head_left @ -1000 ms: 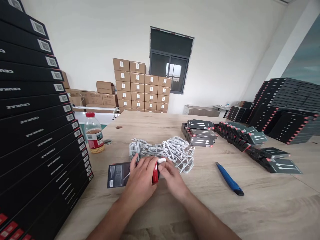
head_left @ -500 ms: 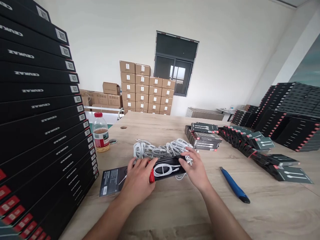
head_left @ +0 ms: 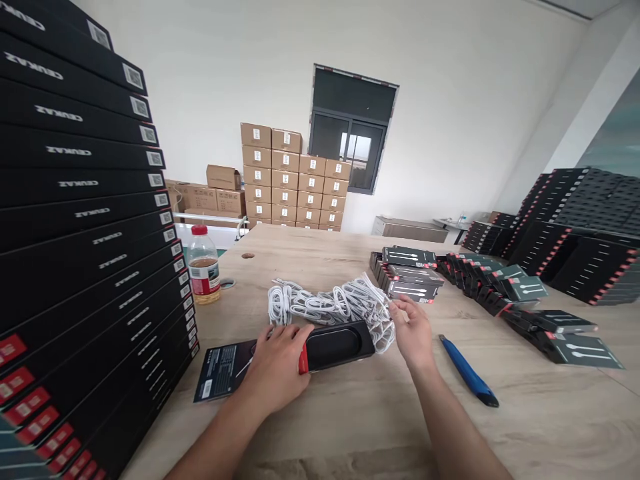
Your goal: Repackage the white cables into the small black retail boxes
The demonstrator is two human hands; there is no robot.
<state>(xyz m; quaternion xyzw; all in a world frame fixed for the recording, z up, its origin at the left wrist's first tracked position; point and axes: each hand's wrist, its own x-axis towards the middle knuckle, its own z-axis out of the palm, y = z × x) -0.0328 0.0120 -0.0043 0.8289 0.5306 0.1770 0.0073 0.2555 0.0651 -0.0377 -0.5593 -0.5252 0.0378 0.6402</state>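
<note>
My left hand (head_left: 281, 357) is closed over the left part of a long, open black box (head_left: 315, 365) with a red edge. An oval hollow shows bare in the box's black insert (head_left: 335, 345). Under and left of that hand, a printed dark lid (head_left: 220, 373) lies spread flat. My right hand (head_left: 413, 327) is at the right end of a pile of coiled white cables (head_left: 320, 303), just behind the box. Its thumb and forefinger pinch a white cable (head_left: 388, 313), partly hidden by the fingers.
A blue utility knife (head_left: 469, 372) lies on the right. Small cable boxes (head_left: 413, 273) stand in a stack behind it, with more boxes (head_left: 580, 348) in a leaning row. Black boxes (head_left: 100, 240) tower at left, beside a red-capped bottle (head_left: 204, 267).
The white cable coil that lay in the black box no longer shows there. My right hand has moved off the box's right end, rightward to the cable pile. My left hand stays on the box.
</note>
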